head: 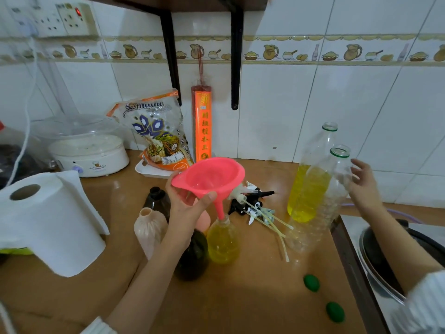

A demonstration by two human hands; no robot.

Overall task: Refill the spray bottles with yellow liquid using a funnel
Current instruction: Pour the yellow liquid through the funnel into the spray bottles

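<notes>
My left hand (186,208) grips the rim of a pink funnel (212,179), tilted, with its spout in the neck of a small clear spray bottle (222,242) full of yellow liquid. My right hand (363,184), fingers spread, hovers just right of a tall, nearly empty clear bottle (320,196) without gripping it. Behind that stands a second tall bottle (307,179) half full of yellow liquid. A beige bottle (149,230) and two dark bottles (157,201) (192,256) stand uncapped near my left wrist. Spray heads with tubes (255,206) lie on the counter.
Two green caps (311,282) (335,312) lie on the brown counter (240,297) at the front right. A paper towel roll (45,220) stands at the left, a white cooker (89,150) and a rice bag (159,136) behind. A pan (397,256) sits in the sink at the right.
</notes>
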